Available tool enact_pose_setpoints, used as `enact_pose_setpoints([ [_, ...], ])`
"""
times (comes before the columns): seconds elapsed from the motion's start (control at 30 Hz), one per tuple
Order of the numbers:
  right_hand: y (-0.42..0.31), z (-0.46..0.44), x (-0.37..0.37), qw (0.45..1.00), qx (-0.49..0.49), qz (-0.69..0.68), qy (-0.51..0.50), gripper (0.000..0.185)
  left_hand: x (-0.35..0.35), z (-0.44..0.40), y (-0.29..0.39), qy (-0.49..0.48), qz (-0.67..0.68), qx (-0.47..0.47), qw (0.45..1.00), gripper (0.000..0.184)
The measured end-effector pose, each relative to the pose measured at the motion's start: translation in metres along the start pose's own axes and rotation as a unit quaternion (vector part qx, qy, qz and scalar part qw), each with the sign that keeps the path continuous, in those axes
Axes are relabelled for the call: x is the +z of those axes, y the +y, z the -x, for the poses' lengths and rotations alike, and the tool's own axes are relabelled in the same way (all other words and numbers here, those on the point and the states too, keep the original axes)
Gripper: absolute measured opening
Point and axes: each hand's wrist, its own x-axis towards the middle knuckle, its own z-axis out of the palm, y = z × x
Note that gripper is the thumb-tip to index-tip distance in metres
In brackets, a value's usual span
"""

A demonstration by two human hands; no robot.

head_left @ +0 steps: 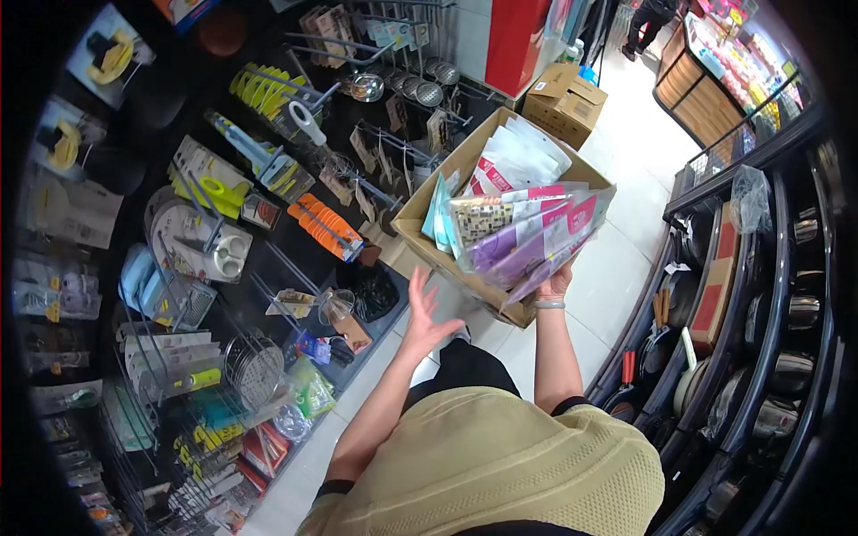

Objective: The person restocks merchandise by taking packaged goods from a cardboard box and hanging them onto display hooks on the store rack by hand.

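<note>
An open cardboard box [420,234] full of flat plastic-wrapped packages is in front of me, tilted. Purple packages [536,243] lean over its near side, with white and pink ones [518,161] behind and light blue ones [440,214] at the left. My right hand [556,284] is at the box's near right corner, fingers partly hidden under the packages, a band on the wrist. Just left of the box, my left hand [427,313] is held up with fingers spread and nothing in it.
Hooks with hanging kitchen tools, orange items [326,228] among them, line the left wall. Pans fill the shelves [755,295] at right. A closed carton [565,100] stands beyond the box on the tiled floor [626,179]. A person [651,22] stands far off.
</note>
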Motion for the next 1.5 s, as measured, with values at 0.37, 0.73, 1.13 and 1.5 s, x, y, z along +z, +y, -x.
enact_pose_setpoints([
  [0.37, 0.088, 0.029, 0.008, 0.993, 0.115, 0.008, 0.025, 0.062, -0.025, 0.023, 0.054, 0.089, -0.158, 0.212, 0.960, 0.139],
  [0.73, 0.185, 0.108, 0.069, 0.957, 0.272, 0.091, 0.027, 0.066, -0.044, 0.126, 0.059, 0.297, -0.327, 0.252, 0.861, 0.063],
  [1.13, 0.265, 0.264, 0.115, 0.840, 0.526, 0.035, -0.128, 0.048, -0.085, 0.304, 0.045, 0.410, -0.190, 0.264, 0.852, 0.078],
  [1.5, 0.361, 0.395, 0.139, 0.661, 0.728, 0.040, -0.178, 0.047, -0.129, 0.462, 0.064, 0.724, 0.172, 0.318, 0.587, 0.069],
])
